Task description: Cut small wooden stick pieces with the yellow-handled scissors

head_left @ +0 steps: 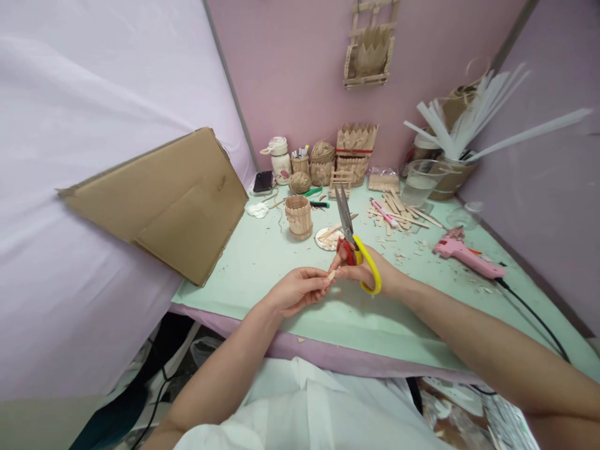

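Observation:
My left hand (300, 290) pinches a small piece of craft stick (332, 275) between thumb and fingers, just above the front of the table. My right hand (375, 267) holds scissors (344, 215) with yellow and red handles, their blades pointing up and away. The right fingertips also meet the small wooden piece. Beyond the hands stands a round cup made of wooden sticks (299, 219). A small white dish (328, 239) with sticks and white stuff on it lies close behind the scissors.
Craft sticks (398, 211) lie piled at the right with a pink pen (384, 214). A corded pink glue gun (469, 256) rests on the right. Cardboard (187, 206) leans at the left. A plastic cup (424, 184), twine balls (323, 153) and a bottle (280, 161) stand at the back.

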`<state>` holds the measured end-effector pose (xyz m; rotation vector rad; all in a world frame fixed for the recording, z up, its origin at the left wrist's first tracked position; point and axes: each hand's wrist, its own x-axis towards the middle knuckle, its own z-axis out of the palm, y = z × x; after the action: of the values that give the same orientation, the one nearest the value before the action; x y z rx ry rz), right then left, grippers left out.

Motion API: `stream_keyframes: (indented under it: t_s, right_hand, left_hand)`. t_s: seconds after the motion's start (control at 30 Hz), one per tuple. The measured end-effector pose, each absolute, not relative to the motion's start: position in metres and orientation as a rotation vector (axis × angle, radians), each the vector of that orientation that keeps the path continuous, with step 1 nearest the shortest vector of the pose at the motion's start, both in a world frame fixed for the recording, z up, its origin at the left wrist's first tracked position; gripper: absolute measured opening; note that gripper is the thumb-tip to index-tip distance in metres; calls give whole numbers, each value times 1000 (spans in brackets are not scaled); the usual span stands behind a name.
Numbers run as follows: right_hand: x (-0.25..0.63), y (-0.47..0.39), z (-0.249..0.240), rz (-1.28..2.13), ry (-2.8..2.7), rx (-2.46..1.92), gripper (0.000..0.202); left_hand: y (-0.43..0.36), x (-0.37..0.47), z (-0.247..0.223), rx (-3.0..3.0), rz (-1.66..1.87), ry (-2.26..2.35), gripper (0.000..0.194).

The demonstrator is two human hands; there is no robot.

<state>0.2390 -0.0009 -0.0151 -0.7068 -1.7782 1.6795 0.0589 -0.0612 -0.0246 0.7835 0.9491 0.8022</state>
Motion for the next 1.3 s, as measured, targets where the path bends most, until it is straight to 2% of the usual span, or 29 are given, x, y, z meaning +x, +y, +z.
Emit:
stream_keyframes:
  t_s: [0.3,0.53,0.63,0.87,1.13,1.3]
  right_hand:
    - [246,2,-27,2025,-1777,-563,46]
    - [248,1,-23,2042,-2027,-492,40]
    - [246,-1,-22,2018,-1940,-568,41]
    - [247,1,-15,1554,-1893,-948,34]
    - [243,2,-24,972,-2256,-1064,33]
    - [243,-1,-28,626,-2467,-1190,33]
  left_hand:
    - [-58,52,-31,775,535,854,23]
    - [-61,58,-30,845,415,840,23]
    - [-62,59,-29,881,478,865,23]
    - [-62,53,-21,980,814,998,30]
    - [-59,43,-14,1078,1170,1144,14]
    - [-58,40,-14,1109,1252,1163,12]
